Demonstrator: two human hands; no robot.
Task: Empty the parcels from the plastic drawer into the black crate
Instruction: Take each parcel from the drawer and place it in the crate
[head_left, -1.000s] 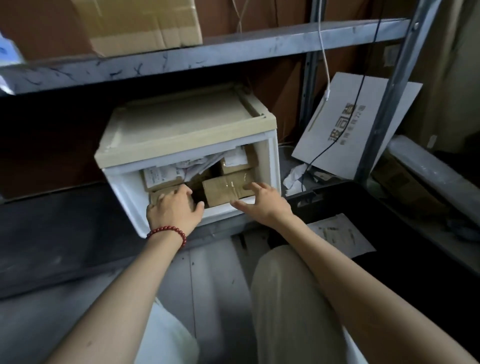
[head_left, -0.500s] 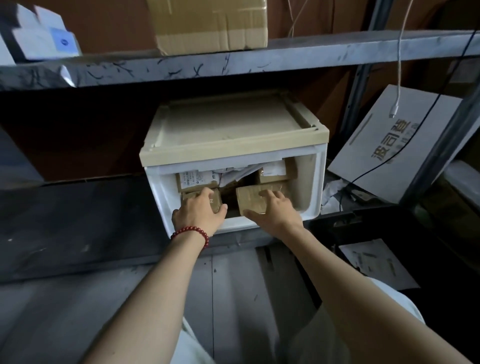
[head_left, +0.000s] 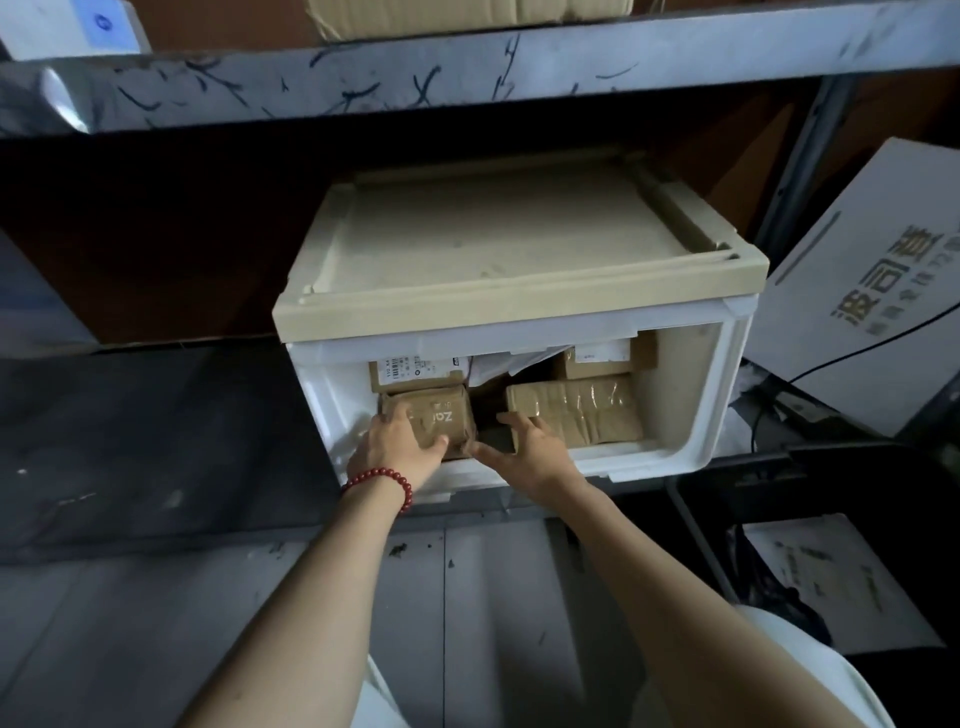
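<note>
While both hands are inside the plastic drawer (head_left: 722, 395):
Left fingers (head_left: 392, 413): clasp the small printed parcel (head_left: 441, 413), lower left.
Right fingers (head_left: 514, 421): spread, grasping nothing, at the left end of the taped parcel (head_left: 582, 410).
Taped parcel: long axis left-right, just rightward; right hand (head_left: 530, 452) nearer.
Black crate (head_left: 872, 460): lower right, beside the drawer.

White plastic drawer (head_left: 691, 415), beige top, open-fronted, straight ahead of both hands. Brown parcel (head_left: 441, 413) printed "Zo", gripped at its near corner by the left hand (head_left: 397, 447). Tape-wrapped parcel (head_left: 582, 410) lying flat, just right of the right hand (head_left: 530, 452). Labelled parcels (head_left: 415, 371) behind. Black crate (head_left: 857, 467) low, right of the right arm.
</note>
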